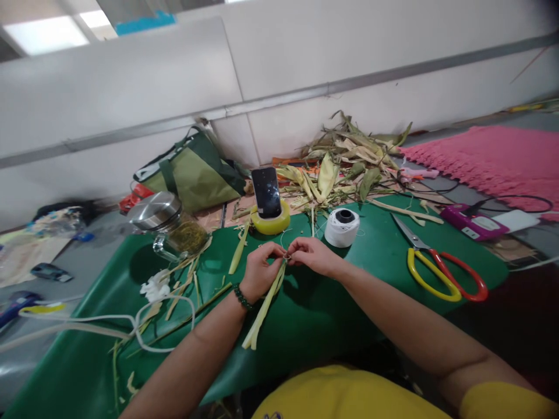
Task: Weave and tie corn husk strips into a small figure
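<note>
My left hand (261, 272), with a dark green bead bracelet (242, 297) at its wrist, is closed in a pinch on the upper end of some pale corn husk strips (264, 317). Their loose ends hang down toward me. Against it, my right hand (317, 256) is closed, thumb and finger pinched at the same husk end on a fine thread (286, 235). The pinched spot is small and partly covered by fingers. Just beyond my right hand stands a white spool (342, 231) with a black core.
Large scissors (430, 265) with yellow and red handles lie open at right. A phone (266, 192) leans in a yellow tape roll (271, 221). At left are a glass mug (174, 227) and a white cable (163, 350). Dry husks (349, 151) pile up behind.
</note>
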